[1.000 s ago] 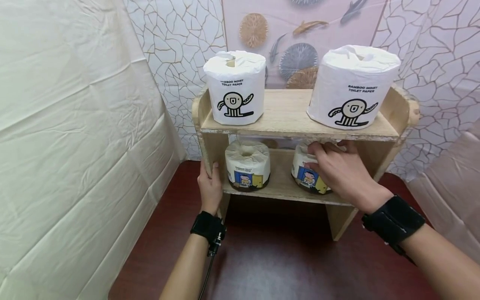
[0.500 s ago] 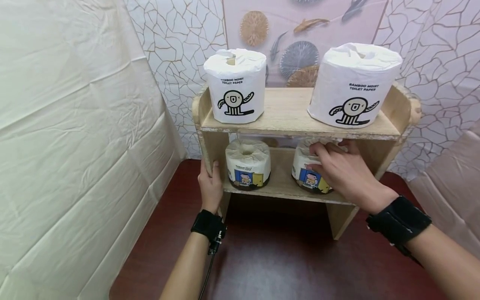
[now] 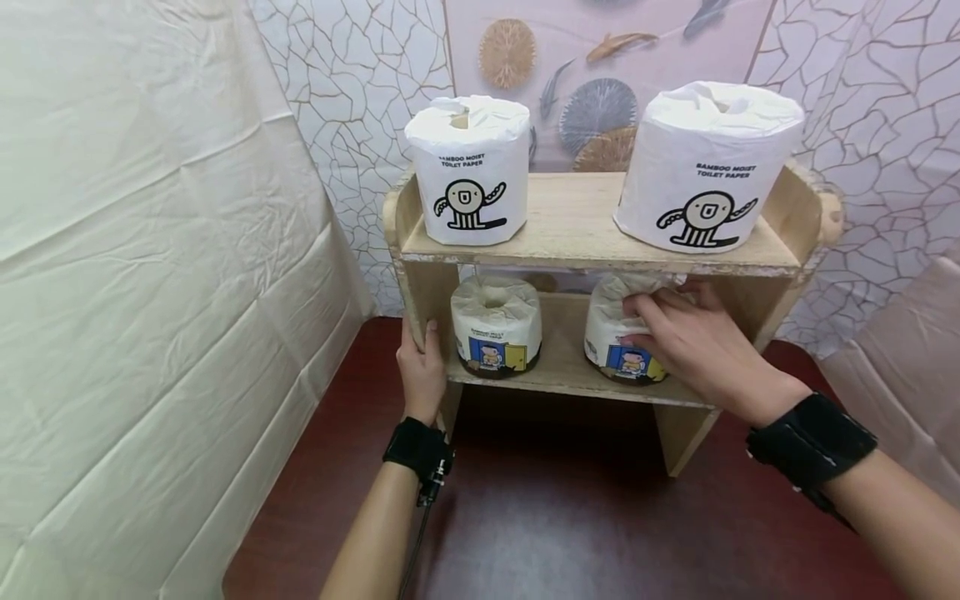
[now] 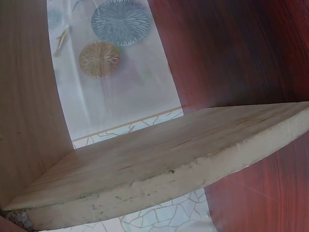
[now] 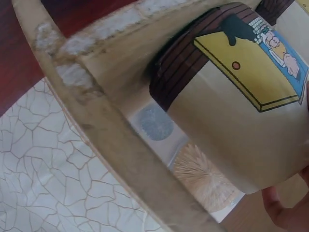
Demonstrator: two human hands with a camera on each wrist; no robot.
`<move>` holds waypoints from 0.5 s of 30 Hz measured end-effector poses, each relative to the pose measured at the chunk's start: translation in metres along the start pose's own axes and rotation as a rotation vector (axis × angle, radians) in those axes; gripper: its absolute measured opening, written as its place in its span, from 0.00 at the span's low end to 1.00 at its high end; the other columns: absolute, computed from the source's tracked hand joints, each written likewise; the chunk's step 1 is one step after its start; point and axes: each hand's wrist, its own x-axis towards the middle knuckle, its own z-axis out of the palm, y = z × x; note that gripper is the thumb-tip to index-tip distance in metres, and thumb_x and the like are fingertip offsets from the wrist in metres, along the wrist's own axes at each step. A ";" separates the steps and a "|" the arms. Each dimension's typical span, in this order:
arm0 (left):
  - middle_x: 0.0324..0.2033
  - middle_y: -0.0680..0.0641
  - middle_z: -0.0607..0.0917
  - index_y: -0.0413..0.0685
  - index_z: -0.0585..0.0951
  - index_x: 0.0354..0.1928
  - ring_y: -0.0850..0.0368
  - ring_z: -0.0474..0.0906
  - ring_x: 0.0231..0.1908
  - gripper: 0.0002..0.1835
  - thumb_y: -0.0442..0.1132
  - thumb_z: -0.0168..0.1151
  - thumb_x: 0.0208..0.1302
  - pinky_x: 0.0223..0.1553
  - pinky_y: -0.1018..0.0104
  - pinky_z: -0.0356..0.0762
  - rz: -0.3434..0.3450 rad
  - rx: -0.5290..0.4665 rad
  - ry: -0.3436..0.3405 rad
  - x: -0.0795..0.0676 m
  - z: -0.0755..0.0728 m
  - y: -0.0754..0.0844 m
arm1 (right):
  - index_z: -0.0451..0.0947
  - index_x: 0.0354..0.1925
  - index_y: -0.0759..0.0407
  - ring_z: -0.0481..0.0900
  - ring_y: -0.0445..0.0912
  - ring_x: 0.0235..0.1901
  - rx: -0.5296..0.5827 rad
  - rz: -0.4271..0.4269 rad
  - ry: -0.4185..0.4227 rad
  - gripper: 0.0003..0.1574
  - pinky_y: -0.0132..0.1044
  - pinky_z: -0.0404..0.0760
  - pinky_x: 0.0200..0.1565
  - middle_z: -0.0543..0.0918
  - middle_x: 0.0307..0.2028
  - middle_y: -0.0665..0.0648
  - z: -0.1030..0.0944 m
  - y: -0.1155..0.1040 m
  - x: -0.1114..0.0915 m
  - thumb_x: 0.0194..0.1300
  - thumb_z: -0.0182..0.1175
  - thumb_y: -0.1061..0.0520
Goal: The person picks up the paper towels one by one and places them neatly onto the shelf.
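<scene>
In the head view my right hand [image 3: 693,333] grips the right-hand cream toilet paper roll [image 3: 611,321] on the lower shelf, thumb at its front and fingers over its top. The right wrist view shows this roll's side with a printed yellow door [image 5: 246,72]. My left hand [image 3: 422,367] holds the front edge of the left side panel [image 3: 431,304] of the wooden shelf unit, its other fingers hidden behind the panel. Close by stands another cream toilet paper roll [image 3: 495,325], upright on the lower shelf.
Two white-wrapped toilet paper rolls, a left one [image 3: 468,175] and a right one [image 3: 708,167], stand on the top board [image 3: 573,217] just above my right hand. The unit stands on a dark red tabletop [image 3: 540,517]. A cream cloth [image 3: 150,250] hangs at the left.
The roll under my right hand has turned and shifted slightly right, its printed picture moving rightward. My right wrist has moved right and a little down. The left hand stays on the panel.
</scene>
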 end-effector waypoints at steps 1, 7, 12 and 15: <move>0.47 0.25 0.85 0.36 0.70 0.75 0.39 0.74 0.28 0.23 0.32 0.51 0.82 0.34 0.51 0.71 0.000 -0.001 0.003 0.000 0.001 0.000 | 0.73 0.54 0.60 0.82 0.58 0.49 0.004 -0.001 0.004 0.39 0.62 0.68 0.57 0.85 0.44 0.60 0.000 0.001 -0.001 0.83 0.32 0.31; 0.47 0.26 0.85 0.36 0.72 0.73 0.40 0.78 0.32 0.22 0.32 0.52 0.82 0.36 0.50 0.74 0.002 0.003 0.017 0.001 0.004 -0.004 | 0.74 0.54 0.61 0.82 0.57 0.49 0.006 -0.005 0.033 0.38 0.61 0.69 0.55 0.84 0.46 0.59 0.003 0.005 -0.007 0.84 0.34 0.32; 0.49 0.26 0.85 0.36 0.71 0.73 0.37 0.81 0.36 0.22 0.33 0.51 0.82 0.39 0.46 0.76 -0.007 -0.007 0.009 0.000 0.004 -0.004 | 0.74 0.53 0.60 0.82 0.58 0.49 -0.006 -0.005 0.036 0.38 0.61 0.69 0.54 0.84 0.45 0.59 0.003 0.006 -0.009 0.85 0.33 0.32; 0.51 0.26 0.85 0.36 0.71 0.73 0.35 0.83 0.39 0.22 0.33 0.52 0.83 0.41 0.44 0.77 0.001 -0.012 0.007 0.000 0.003 -0.004 | 0.74 0.53 0.60 0.81 0.59 0.48 -0.015 -0.003 0.028 0.38 0.61 0.69 0.53 0.84 0.45 0.60 0.002 0.006 -0.011 0.85 0.32 0.31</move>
